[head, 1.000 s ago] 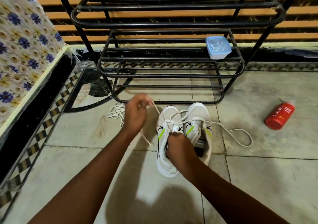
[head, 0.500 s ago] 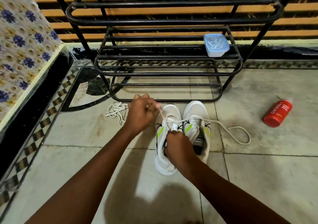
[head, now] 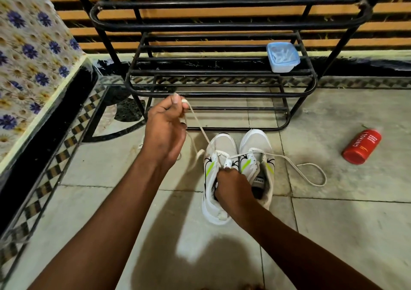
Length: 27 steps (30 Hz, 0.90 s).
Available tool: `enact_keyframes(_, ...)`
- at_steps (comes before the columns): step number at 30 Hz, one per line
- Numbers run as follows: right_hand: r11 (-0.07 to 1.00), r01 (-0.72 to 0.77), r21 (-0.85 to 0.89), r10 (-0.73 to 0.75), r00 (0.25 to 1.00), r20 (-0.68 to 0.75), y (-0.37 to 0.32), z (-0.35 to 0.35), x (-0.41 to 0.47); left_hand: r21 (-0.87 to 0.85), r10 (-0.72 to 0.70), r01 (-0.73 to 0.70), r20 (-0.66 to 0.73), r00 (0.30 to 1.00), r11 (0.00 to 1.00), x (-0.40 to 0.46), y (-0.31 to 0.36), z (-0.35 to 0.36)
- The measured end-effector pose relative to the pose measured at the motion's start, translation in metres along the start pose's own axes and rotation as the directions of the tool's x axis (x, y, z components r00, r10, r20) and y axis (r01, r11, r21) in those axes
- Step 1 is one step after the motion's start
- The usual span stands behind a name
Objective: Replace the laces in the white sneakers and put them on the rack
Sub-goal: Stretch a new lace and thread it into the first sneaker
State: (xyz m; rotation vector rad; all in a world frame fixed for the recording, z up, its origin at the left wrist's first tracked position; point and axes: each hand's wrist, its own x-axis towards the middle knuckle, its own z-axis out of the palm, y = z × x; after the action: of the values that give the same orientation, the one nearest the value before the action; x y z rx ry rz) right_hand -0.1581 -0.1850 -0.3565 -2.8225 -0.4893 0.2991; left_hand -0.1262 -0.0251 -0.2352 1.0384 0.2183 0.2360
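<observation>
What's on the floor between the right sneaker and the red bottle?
In the head view, a loose loop of white lace lies on the tiles between the right sneaker and the red bottle; otherwise bare floor.

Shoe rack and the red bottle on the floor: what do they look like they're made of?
The shoe rack looks like metal tubing painted glossy black: thin round bars with bent corners and light glinting along them. The red bottle seems to be smooth, slightly shiny plastic with white print, though coated metal cannot be ruled out from here.

left hand point(head: 164, 131) now higher and farther from sneaker point(head: 219, 176), lace point(head: 199, 125) drawn taut
</observation>
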Motion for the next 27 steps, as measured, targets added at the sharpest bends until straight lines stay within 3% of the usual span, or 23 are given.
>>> enact_keyframes(3,1.0,0.01,-0.012,-0.01,1.0,0.007,0.001,0.0,0.001,-0.139,-0.075,0.078,0.023,0.997,0.987,0.0,0.007,0.001)
enact_keyframes(7,0.999,0.022,-0.028,-0.021,1.0,0.014,0.001,-0.001,0.0,-0.176,-0.101,0.116,0.089,0.991,0.978,0.004,0.007,-0.003)
enact_keyframes(10,0.999,0.048,-0.021,-0.047,0.998,0.028,0.002,-0.003,-0.001,-0.049,-0.127,0.134,0.128,0.984,0.99,0.002,0.007,-0.004)
enact_keyframes(13,0.994,0.105,-0.032,-0.104,0.994,0.018,0.005,-0.01,-0.002,0.2,-0.107,0.086,0.095,0.99,0.976,-0.001,0.011,-0.003)
enact_keyframes(16,0.987,0.16,0.027,-0.149,0.962,-0.228,0.012,-0.022,0.0,0.431,-0.009,-0.042,0.116,0.993,0.902,-0.005,0.011,0.0)
enact_keyframes(18,0.983,0.176,-0.059,-0.184,0.884,-0.429,0.021,-0.028,0.009,0.479,0.035,-0.098,0.14,0.99,0.872,-0.01,0.011,0.003)
enact_keyframes(19,0.978,0.186,-0.096,-0.209,0.877,-0.433,0.028,-0.032,0.018,0.496,0.045,-0.109,0.14,0.989,0.861,-0.012,0.012,0.005)
enact_keyframes(23,0.948,0.149,-0.282,-0.165,0.986,-0.034,0.049,-0.049,0.051,0.548,0.066,-0.139,0.149,0.987,0.825,-0.02,0.018,0.015)
enact_keyframes(27,0.846,0.265,-0.463,-0.281,0.959,0.035,0.061,-0.042,0.064,0.597,0.042,-0.139,0.172,0.984,0.79,-0.022,0.022,0.018)
